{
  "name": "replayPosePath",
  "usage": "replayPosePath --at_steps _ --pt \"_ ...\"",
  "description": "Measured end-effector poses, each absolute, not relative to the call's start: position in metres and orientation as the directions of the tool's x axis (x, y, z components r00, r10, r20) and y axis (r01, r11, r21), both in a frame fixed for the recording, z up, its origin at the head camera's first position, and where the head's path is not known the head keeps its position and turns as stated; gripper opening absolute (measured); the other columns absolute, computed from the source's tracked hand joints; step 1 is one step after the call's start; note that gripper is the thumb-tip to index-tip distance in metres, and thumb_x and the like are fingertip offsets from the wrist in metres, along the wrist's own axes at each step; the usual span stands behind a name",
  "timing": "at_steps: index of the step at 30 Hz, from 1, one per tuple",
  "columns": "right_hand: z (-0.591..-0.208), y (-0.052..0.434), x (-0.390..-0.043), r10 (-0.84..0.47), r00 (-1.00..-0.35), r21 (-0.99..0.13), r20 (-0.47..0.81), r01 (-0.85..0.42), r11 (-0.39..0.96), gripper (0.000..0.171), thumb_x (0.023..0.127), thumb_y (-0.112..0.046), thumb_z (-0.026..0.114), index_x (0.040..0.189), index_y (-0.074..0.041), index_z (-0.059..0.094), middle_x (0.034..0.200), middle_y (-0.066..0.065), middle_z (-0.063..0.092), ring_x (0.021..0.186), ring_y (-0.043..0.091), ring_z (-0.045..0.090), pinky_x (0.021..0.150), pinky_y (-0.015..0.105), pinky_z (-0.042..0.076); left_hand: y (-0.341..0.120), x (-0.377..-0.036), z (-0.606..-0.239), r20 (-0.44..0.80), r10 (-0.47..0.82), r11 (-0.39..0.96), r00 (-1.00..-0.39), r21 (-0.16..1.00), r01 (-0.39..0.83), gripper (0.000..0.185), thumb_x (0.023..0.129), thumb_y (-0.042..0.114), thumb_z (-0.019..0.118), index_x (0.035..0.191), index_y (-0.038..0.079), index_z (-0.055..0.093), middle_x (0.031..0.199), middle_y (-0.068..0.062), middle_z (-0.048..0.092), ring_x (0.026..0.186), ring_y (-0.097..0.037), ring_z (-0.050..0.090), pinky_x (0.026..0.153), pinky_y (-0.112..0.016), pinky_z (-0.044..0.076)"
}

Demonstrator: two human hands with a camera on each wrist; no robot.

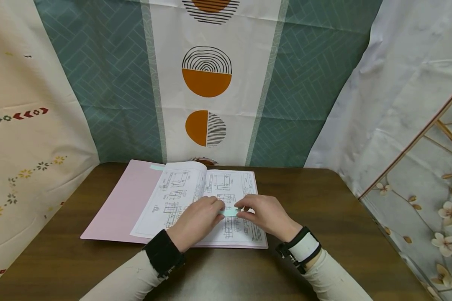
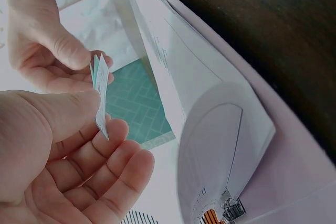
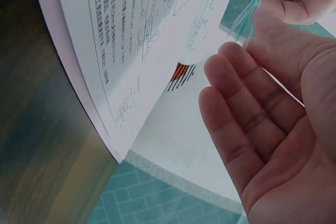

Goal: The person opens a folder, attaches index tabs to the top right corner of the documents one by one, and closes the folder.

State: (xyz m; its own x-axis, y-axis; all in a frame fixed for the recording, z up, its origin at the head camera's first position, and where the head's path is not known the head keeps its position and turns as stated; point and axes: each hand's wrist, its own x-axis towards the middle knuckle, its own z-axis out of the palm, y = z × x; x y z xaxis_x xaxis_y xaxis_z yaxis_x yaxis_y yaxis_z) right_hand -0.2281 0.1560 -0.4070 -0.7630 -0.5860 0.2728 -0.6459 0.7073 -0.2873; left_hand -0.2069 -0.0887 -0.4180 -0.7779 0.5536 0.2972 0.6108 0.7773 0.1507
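Observation:
Over the right-hand page, my left hand (image 1: 197,219) pinches one end of a small pale green sticky-note pad (image 1: 230,212) between thumb and forefinger. My right hand (image 1: 265,213) pinches its other end. In the left wrist view the sticky-note pad (image 2: 102,95) stands edge-on, its thin leaves slightly fanned apart. The other fingers of both hands are loosely bent. Beneath lie printed technical drawings (image 1: 181,184), opened to a left and a right page, inside a pink folder (image 1: 113,211). My hands cover part of both pages.
A pale green strip (image 1: 157,167) lies at the folder's top edge. The left wrist view shows a metal clip (image 2: 233,209) at the curled sheets. The brown wooden table (image 1: 305,200) extends on both sides, with patterned cloth (image 1: 309,83) hanging behind it.

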Motion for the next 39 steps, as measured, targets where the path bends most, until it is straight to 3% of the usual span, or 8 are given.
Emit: replayPosePath --at_steps 5,16,29,39 --pt "-0.4087 0.1574 -0.2269 -0.589 -0.768 -0.291 0.251 -0.640 0.711 0.029 0.089 -0.020 0.095 0.117 -0.016 0.085 0.105 -0.003 0.081 0.091 0.018 0.075 0.083 0.035 0.061 -0.0872 -0.2055 -0.4193 0.299 0.560 0.773 -0.772 0.146 0.617 0.029 0.099 0.024 0.086 0.122 0.011 0.075 0.110 -0.002 0.075 0.092 -0.017 0.064 0.086 -0.034 0.059" --pt "-0.4064 0.1593 -0.2274 -0.599 -0.748 -0.254 0.286 -0.662 0.705 0.019 0.094 -0.020 0.091 0.112 -0.020 0.086 0.104 -0.009 0.079 0.088 0.009 0.069 0.085 0.033 0.061 -0.0863 -0.2075 -0.4193 0.302 0.561 0.771 -0.771 0.149 0.619 0.029 0.099 0.024 0.086 0.123 0.012 0.076 0.112 -0.002 0.075 0.094 -0.018 0.065 0.087 -0.033 0.059" --pt "-0.4044 0.1569 -0.2289 -0.608 -0.712 -0.216 0.352 -0.694 0.687 0.024 0.091 -0.017 0.093 0.114 -0.017 0.086 0.105 -0.004 0.083 0.091 0.011 0.076 0.082 0.034 0.062 -0.0874 -0.2081 -0.4167 0.323 0.543 0.777 -0.775 0.157 0.610 0.028 0.098 0.023 0.087 0.122 0.012 0.077 0.110 -0.002 0.075 0.094 -0.016 0.066 0.087 -0.033 0.059" --pt "-0.4072 0.1569 -0.2285 -0.618 -0.720 -0.244 0.316 -0.691 0.680 0.028 0.088 -0.015 0.096 0.114 -0.017 0.086 0.105 -0.003 0.082 0.092 0.017 0.077 0.082 0.036 0.062 -0.0866 -0.2066 -0.4165 0.318 0.551 0.770 -0.772 0.164 0.617 0.029 0.099 0.024 0.086 0.124 0.012 0.077 0.111 -0.001 0.075 0.095 -0.016 0.065 0.088 -0.033 0.059"
